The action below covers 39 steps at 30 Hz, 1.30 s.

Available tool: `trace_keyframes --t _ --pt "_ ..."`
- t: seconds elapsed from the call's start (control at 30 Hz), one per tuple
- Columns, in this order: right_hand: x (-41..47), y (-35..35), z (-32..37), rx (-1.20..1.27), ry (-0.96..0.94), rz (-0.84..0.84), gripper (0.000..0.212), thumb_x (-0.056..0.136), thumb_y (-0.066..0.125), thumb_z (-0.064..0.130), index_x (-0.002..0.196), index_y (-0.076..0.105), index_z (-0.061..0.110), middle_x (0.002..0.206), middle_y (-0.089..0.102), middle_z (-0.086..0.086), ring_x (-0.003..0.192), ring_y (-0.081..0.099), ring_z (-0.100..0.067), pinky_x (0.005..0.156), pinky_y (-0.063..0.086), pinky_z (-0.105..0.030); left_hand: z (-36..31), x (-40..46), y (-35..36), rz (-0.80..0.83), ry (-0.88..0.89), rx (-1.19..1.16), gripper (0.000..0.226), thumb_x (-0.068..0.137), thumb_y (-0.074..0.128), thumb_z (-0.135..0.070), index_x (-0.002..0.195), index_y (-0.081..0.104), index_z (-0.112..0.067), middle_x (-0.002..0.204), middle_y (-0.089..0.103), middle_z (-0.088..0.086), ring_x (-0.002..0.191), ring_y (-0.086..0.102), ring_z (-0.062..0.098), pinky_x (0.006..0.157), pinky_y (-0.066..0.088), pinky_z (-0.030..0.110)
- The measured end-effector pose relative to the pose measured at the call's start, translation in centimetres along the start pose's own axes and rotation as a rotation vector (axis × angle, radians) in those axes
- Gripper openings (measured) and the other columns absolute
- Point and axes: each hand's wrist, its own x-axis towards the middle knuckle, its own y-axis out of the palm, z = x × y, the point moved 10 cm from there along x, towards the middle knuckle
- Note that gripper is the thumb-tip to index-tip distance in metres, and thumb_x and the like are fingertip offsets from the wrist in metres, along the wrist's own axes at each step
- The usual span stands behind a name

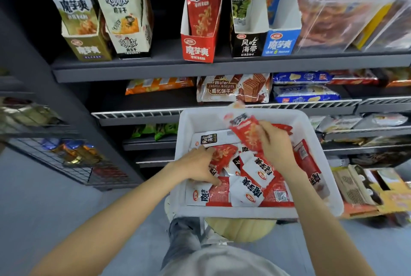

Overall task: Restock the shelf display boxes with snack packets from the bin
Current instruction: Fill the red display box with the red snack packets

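- A white rectangular plastic bin (320, 164) sits below the shelves, resting on a round pale stool (240, 229), and holds a loose heap of flat, glossy red-and-white snack packets (251, 186) printed with bold black characters; one black-and-white packet (211, 139) lies near the bin's far left corner.
- The right hand (275, 144) has its fingers curled round a red packet with orange strips printed on it (245, 130), lifted tilted above the heap, its white top pointing toward the shelves.
- The left hand (198, 166) rests on the heap at the bin's left side, fingers spread and bent over another red packet (222, 153); whether it actually grips it I cannot tell.
- On the dark grey upper shelf (155, 69) stands a red-and-white cardboard display box (198, 50), with matching red packets upright inside.
- Beside it stand a black box (248, 45) and a blue box (280, 43).
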Motion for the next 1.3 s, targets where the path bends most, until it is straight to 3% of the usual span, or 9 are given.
trace_keyframes --t 0.2,0.33,0.43,0.57,0.7,0.87,0.97,1.13,1.3 --pt "-0.7 1.0 -3.7 0.481 0.432 0.039 0.015 0.096 0.051 0.011 0.112 0.053 0.012 0.092 0.066 0.001 0.087 0.065 -0.015 0.078 0.052 -0.03 0.5 -0.4 -0.1 -0.026 -0.142 0.006 0.076 0.083 0.058 -0.06 0.137 0.037 -0.012 0.14 0.039 0.012 0.125 0.041 0.026 0.102 0.037 0.035" --pt "-1.7 1.9 -3.6 0.857 0.639 0.049 0.025 0.093 0.053 0.004 0.118 0.046 0.007 0.094 0.066 -0.004 0.079 0.065 -0.012 0.067 0.05 -0.024 0.4 -0.2 0.6 0.1 -0.155 0.066 0.078 0.082 0.066 -0.051 0.137 0.036 -0.005 0.123 0.057 0.009 0.105 0.059 0.023 0.087 0.05 0.031" --pt "-1.7 2.3 -3.4 0.965 0.697 0.054 0.03 0.093 0.054 0.012 0.121 0.047 0.013 0.104 0.067 -0.012 0.09 0.067 -0.021 0.077 0.053 -0.033 0.0 -0.9 -2.8 0.032 -0.054 0.088 0.058 0.081 0.069 -0.041 0.126 0.046 -0.012 0.108 0.063 0.0 0.091 0.061 0.016 0.07 0.051 0.026" --pt "0.1 0.7 -1.6 0.936 0.605 0.02 0.008 0.096 0.051 0.034 0.1 0.056 0.03 0.097 0.069 -0.013 0.093 0.067 -0.027 0.091 0.051 -0.046 -0.2 -4.3 -12.1 -0.28 0.03 -0.089 0.054 0.077 0.074 -0.034 0.126 0.05 -0.03 0.12 0.056 -0.009 0.101 0.057 0.012 0.086 0.049 0.03" --pt "3.6 -3.1 1.6 0.887 0.437 -0.085 0.01 0.097 0.052 0.022 0.087 0.051 0.022 0.091 0.069 -0.005 0.082 0.066 -0.019 0.082 0.052 -0.044 0.7 -9.4 -20.8 -0.733 0.137 -0.387 0.023 0.072 0.08 -0.029 0.087 0.063 -0.032 0.088 0.067 -0.015 0.077 0.062 -0.003 0.063 0.05 0.02" --pt "8.5 -8.3 7.2 0.407 0.147 -0.131 0.008 0.093 0.057 0.026 0.097 0.055 0.019 0.096 0.066 0.004 0.078 0.062 -0.006 0.071 0.047 -0.024 0.3 -13.5 -27.4 -1.024 0.276 -0.553 0.017 0.081 0.072 -0.023 0.08 0.062 -0.037 0.074 0.064 -0.018 0.06 0.056 -0.009 0.053 0.041 0.012" --pt "10.9 -11.7 10.5 0.272 0.028 -0.207 0.022 0.093 0.058 0.028 0.107 0.058 0.012 0.092 0.06 0.006 0.078 0.057 -0.011 0.064 0.04 -0.02 -0.1 -15.1 -31.2 -1.187 0.331 -0.502 0.012 0.083 0.071 -0.025 0.079 0.064 -0.033 0.071 0.064 -0.014 0.062 0.056 -0.005 0.059 0.047 0.029" --pt "14.9 -15.9 12.3 0.524 -0.059 -0.342 0.019 0.094 0.057 0.016 0.113 0.054 0.014 0.097 0.065 0.009 0.086 0.067 -0.011 0.07 0.057 -0.034 -0.3 -16.1 -36.6 -1.427 0.389 -0.385 0.013 0.09 0.061 -0.031 0.08 0.061 -0.023 0.069 0.056 -0.018 0.066 0.052 -0.002 0.063 0.042 0.027" --pt "18.0 -15.8 12.8 0.875 -0.038 -0.377 0.024 0.095 0.053 0.009 0.119 0.047 0.01 0.099 0.064 0.009 0.082 0.066 0.003 0.066 0.057 -0.024 1.6 -12.5 -39.6 -1.455 0.265 -0.42 0.021 0.093 0.053 -0.021 0.11 0.058 -0.01 0.096 0.06 -0.008 0.08 0.054 -0.001 0.072 0.043 0.018"
